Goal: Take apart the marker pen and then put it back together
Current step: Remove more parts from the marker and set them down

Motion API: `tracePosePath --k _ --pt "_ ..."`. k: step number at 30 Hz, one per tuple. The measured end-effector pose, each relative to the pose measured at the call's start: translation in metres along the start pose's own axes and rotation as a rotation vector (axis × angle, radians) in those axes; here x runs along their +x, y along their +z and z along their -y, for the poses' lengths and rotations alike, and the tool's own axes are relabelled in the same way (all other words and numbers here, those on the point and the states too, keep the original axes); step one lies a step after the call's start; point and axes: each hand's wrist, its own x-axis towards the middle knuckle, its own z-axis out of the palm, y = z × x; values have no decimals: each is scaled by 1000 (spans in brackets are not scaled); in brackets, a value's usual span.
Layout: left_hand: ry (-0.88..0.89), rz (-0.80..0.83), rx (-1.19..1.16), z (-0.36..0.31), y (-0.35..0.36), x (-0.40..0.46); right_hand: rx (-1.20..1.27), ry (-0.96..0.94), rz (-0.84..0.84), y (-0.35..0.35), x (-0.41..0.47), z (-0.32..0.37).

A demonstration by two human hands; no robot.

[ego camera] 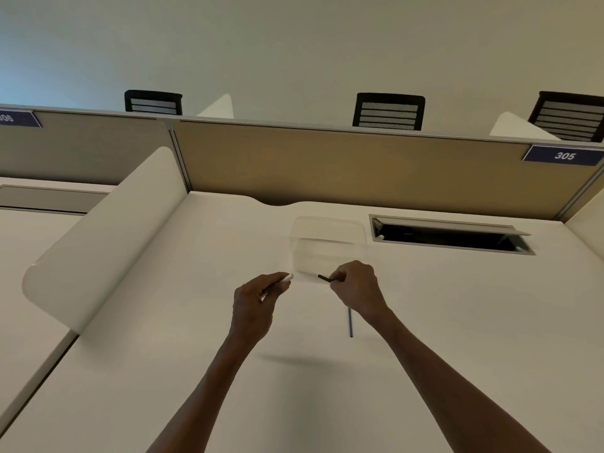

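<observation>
My left hand [258,302] pinches the white marker barrel [287,278]; only its open end shows past my fingers. My right hand [356,286] grips a thin dark rod [325,278], seemingly the marker's ink core, with its tip pointing left at the barrel's end. A small gap separates the two parts. A second thin dark stick [350,323] lies on the desk just below my right wrist. Both hands hover above the white desk [196,322].
A clear plastic container [327,243] stands just behind my hands. An open cable hatch [451,237] is set into the desk at the back right. A tan partition [343,165] closes the back, a curved white divider [108,243] the left.
</observation>
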Motion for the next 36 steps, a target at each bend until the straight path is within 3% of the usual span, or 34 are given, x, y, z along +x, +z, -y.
tracePosePath --k 7,12,36 --pt "-82 -11 -51 6 -8 -3 95 267 56 44 -5 -23" --pt "-92 1 -48 13 -12 -1 12 336 18 74 -5 -35" --pt "-152 13 -96 17 -7 1 -146 312 41 100 -5 -42"
